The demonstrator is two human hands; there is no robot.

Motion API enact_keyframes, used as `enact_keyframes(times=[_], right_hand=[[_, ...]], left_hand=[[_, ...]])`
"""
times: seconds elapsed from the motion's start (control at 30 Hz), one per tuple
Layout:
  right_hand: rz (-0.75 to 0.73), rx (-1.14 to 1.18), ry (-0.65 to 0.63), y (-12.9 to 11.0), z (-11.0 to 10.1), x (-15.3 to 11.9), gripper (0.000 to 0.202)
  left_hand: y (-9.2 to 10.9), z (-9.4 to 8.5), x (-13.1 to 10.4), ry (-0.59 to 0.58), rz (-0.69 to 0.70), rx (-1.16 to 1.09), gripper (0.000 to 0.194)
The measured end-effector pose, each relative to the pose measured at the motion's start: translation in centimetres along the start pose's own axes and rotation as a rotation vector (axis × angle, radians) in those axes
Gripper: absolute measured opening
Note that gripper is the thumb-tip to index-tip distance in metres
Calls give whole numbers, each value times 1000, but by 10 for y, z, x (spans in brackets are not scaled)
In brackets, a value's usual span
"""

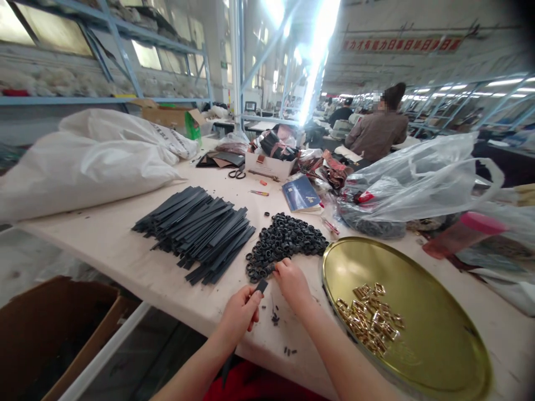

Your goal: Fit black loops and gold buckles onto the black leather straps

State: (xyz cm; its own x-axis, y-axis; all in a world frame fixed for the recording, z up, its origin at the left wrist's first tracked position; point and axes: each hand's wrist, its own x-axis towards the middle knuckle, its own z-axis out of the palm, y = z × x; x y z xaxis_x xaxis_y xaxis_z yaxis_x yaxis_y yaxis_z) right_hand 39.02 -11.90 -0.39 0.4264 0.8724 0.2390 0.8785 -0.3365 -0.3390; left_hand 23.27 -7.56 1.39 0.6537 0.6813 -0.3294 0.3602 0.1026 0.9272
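Observation:
My left hand [242, 312] is closed around a black strip [261, 286], whose squared end sticks up past the thumb; its other end hangs below the table edge. At the near edge of a heap of small black loops [288, 239], my right hand [291, 281] has its fingertips pinched together. Whether a loop is between those fingers is hard to make out. Left of the heap lies a thick stack of flat black strips [196, 228]. A round gold tray [438, 328] to the right carries several gold metal buckles [371, 317].
Small black scraps [275, 317] lie near the front edge. Behind are a blue booklet [301, 192], scissors [237, 173] and a white box [267, 166]. A large white sack [92, 167] is at left, a clear plastic bag [418, 178] at right. A person [378, 131] sits farther back.

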Motion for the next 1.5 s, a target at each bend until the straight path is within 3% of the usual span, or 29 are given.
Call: enact_keyframes(times=[0.3,0.47,0.73,1.0,1.2,1.33,1.5], right_hand=[[-47,-23,22,8,-8,-9,17],[-118,-37,-13,0,-4,6,20],[-69,67,9,4,-3,11,15],[62,444,33,-6,-17,-22,21],[483,1343,-61,-30,-38,-67,26],[497,1355,-4,-30,-47,-82,31],[411,1261,-115,-19,-52,-96,31]], left_hand=[[-3,-4,-2,26,7,21,25],[-7,-5,2,9,-15,-2,25],[-13,-5,4,-2,-11,-37,26],[-6,-1,-5,9,60,6,30],[12,15,-21,-34,170,47,29],[20,16,-30,-167,145,173,26],[31,6,-37,-313,138,340,23]])
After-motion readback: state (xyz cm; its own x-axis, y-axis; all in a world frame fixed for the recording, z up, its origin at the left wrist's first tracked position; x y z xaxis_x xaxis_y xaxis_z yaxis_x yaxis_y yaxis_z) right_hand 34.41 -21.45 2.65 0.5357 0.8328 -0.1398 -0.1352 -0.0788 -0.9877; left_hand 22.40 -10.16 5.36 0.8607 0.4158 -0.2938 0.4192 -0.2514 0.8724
